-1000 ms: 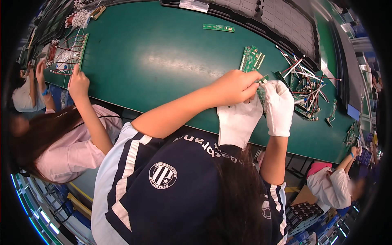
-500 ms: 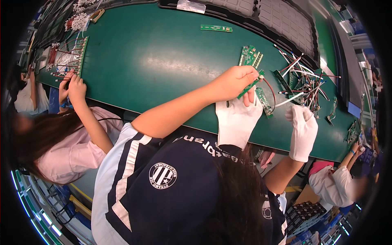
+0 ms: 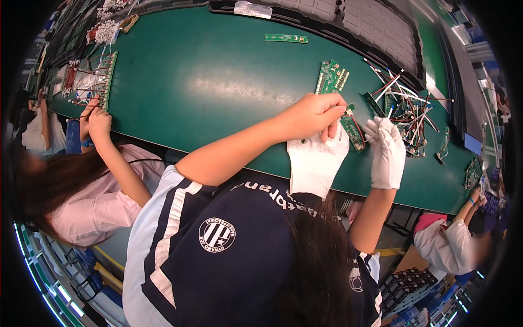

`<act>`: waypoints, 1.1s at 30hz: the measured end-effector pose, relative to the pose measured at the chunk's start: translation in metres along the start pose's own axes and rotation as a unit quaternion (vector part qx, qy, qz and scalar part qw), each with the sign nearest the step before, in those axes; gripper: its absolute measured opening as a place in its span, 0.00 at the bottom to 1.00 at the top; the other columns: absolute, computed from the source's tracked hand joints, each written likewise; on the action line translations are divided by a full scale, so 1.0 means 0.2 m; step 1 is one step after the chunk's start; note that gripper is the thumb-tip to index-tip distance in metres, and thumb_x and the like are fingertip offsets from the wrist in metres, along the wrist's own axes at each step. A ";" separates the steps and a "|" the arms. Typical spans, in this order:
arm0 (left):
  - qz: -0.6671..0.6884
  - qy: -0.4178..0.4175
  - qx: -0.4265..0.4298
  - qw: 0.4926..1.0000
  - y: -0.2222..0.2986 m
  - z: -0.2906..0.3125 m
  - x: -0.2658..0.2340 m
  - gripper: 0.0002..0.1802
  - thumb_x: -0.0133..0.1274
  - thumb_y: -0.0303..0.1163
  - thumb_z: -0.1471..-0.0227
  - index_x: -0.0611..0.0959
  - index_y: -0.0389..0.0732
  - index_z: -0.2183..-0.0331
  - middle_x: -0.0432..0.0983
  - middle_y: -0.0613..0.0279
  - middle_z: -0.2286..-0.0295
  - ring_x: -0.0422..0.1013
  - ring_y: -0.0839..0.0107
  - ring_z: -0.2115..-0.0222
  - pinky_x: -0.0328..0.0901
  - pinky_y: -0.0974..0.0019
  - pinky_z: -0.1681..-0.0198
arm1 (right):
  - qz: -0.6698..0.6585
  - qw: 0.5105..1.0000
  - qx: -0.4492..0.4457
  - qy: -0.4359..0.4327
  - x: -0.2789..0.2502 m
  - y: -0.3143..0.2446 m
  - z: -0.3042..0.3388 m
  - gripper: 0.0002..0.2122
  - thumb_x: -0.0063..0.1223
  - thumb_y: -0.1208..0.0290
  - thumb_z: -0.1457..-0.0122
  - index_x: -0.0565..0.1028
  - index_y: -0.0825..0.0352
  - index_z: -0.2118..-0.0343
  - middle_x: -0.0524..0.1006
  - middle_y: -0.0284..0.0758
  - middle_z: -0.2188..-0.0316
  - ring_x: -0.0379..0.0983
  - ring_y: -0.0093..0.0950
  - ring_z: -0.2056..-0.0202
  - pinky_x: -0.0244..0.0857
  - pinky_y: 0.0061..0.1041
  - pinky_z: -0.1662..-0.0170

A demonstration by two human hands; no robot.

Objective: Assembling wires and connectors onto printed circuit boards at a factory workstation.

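Observation:
My bare left hand (image 3: 318, 115) is closed, thumb and finger pinched at the upper end of a narrow green circuit board (image 3: 356, 132). A white connector with a dark red wire sits at that end. A white glove (image 3: 317, 163) hangs under the hand, its cuff towards my body. My right hand (image 3: 388, 150), in a white glove, has its fingers curled just right of the board; a white strip with a blue tip (image 3: 390, 111) shows at the fingertips. Whether they grip it is unclear. Beyond my left hand lie more green circuit boards (image 3: 330, 77).
To the right is a tangled pile of boards and wires (image 3: 417, 117). A single narrow board (image 3: 286, 38) lies farther back on the green table (image 3: 218, 82), before black trays (image 3: 376, 32). At left, a co-worker's hands (image 3: 98, 122) touch a row of wired boards (image 3: 110, 82).
My right hand has moved left and up, close to the board. My left hand has barely shifted; the board that stood tilted in its fingers no longer shows that way.

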State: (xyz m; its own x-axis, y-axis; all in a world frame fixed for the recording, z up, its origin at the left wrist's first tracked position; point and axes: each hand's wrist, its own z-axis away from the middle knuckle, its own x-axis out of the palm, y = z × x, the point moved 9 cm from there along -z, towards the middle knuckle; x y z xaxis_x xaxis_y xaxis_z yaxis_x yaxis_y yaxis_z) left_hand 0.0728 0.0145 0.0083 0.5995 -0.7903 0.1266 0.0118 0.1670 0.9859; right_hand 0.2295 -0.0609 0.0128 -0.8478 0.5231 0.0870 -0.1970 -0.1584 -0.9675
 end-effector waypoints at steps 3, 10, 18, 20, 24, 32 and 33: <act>-0.024 0.003 0.013 1.000 0.02 0.00 0.00 0.12 0.40 0.34 0.45 0.72 0.35 0.66 0.72 0.63 0.83 0.67 0.80 0.85 0.60 0.75 0.80 | -0.081 0.997 0.000 -0.007 0.02 0.03 -0.01 0.10 0.46 0.68 0.43 0.68 0.73 0.66 0.71 0.34 0.77 0.67 0.23 0.75 0.61 0.19 0.66; -0.095 0.026 0.039 0.994 0.06 0.01 -0.01 0.11 0.45 0.36 0.47 0.74 0.37 0.71 0.72 0.64 0.83 0.67 0.80 0.85 0.60 0.75 0.80 | -0.060 0.996 -0.053 -0.039 0.07 -0.03 0.02 0.11 0.44 0.67 0.42 0.69 0.72 0.67 0.65 0.29 0.82 0.57 0.17 0.83 0.56 0.18 0.75; -0.317 0.170 0.269 0.893 0.23 0.07 -0.07 0.11 0.52 0.36 0.54 0.78 0.38 0.78 0.69 0.63 0.85 0.64 0.71 0.88 0.59 0.71 0.81 | 0.048 0.997 -0.048 0.023 0.07 -0.09 0.07 0.12 0.44 0.64 0.42 0.71 0.71 0.68 0.62 0.25 0.89 0.52 0.14 0.88 0.48 0.14 0.82; -0.308 0.131 0.222 0.916 0.19 0.04 -0.07 0.11 0.52 0.36 0.54 0.78 0.39 0.77 0.69 0.64 0.87 0.63 0.72 0.89 0.58 0.72 0.83 | 0.066 0.996 -0.036 0.054 0.06 -0.10 0.07 0.13 0.44 0.64 0.42 0.71 0.71 0.69 0.61 0.24 0.89 0.52 0.13 0.88 0.47 0.13 0.82; -0.283 0.097 0.179 0.937 0.18 0.04 -0.07 0.09 0.53 0.35 0.54 0.78 0.39 0.77 0.68 0.65 0.89 0.64 0.77 0.89 0.57 0.73 0.85 | 0.083 0.996 -0.024 0.037 0.08 -0.09 0.07 0.11 0.45 0.65 0.42 0.71 0.70 0.71 0.62 0.24 0.88 0.53 0.13 0.87 0.47 0.13 0.82; -0.015 0.107 0.108 0.988 0.14 0.04 -0.10 0.09 0.47 0.31 0.48 0.76 0.35 0.71 0.72 0.67 0.83 0.67 0.83 0.85 0.62 0.78 0.81 | 0.091 0.994 0.016 -0.051 0.12 0.01 0.05 0.05 0.49 0.71 0.46 0.71 0.68 0.71 0.70 0.26 0.75 0.64 0.14 0.74 0.57 0.13 0.67; 0.039 0.094 0.079 0.992 0.12 0.03 -0.10 0.09 0.46 0.31 0.47 0.76 0.34 0.69 0.72 0.67 0.82 0.67 0.82 0.84 0.63 0.78 0.80 | 0.122 0.991 0.003 -0.055 0.13 0.00 0.05 0.07 0.49 0.69 0.45 0.71 0.68 0.70 0.71 0.26 0.74 0.66 0.15 0.73 0.59 0.13 0.66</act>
State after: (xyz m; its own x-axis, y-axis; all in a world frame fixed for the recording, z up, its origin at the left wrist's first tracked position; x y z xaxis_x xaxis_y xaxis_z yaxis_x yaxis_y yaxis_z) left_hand 0.0562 0.0297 0.0294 0.7323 -0.6525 0.1949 -0.1566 0.1172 0.9807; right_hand 0.2019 -0.0567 0.0167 -0.9190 0.3745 -0.1233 0.0173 -0.2741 -0.9616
